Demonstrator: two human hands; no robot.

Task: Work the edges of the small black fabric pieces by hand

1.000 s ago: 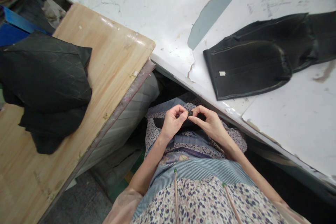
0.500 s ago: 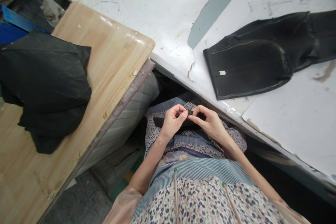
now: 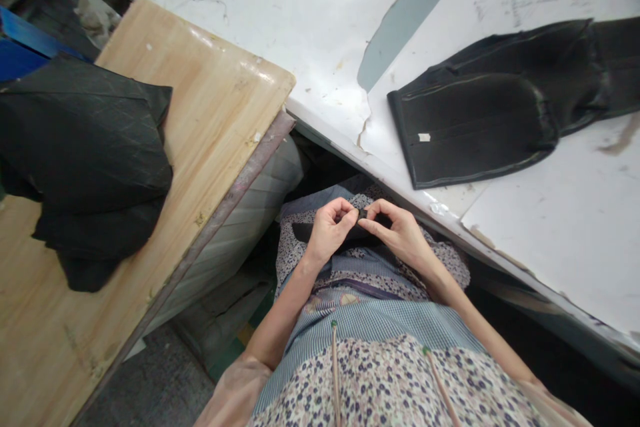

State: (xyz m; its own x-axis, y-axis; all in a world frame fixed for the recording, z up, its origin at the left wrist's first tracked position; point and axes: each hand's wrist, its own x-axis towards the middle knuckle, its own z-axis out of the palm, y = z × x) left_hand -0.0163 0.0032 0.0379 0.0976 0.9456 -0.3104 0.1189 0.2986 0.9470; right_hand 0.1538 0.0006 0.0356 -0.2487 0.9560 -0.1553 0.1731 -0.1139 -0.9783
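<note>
Over my lap, my left hand and my right hand meet, each in a pinch of thumb and forefinger. Between the fingertips is a small piece of black material, gripped from both sides. A dark strip of black material shows to the left of my left hand and passes behind it across my lap. Whether it is joined to the pinched piece, I cannot tell. Beneath the hands lies my patterned apron, flowered and blue-striped.
On the white table at the right lies a flat sewn black piece with a small pale tag. Black material is heaped on the wooden board at the left. A blue box stands at the far left.
Both hands keep the same pinch at almost the same place. The view has shifted very slightly.
</note>
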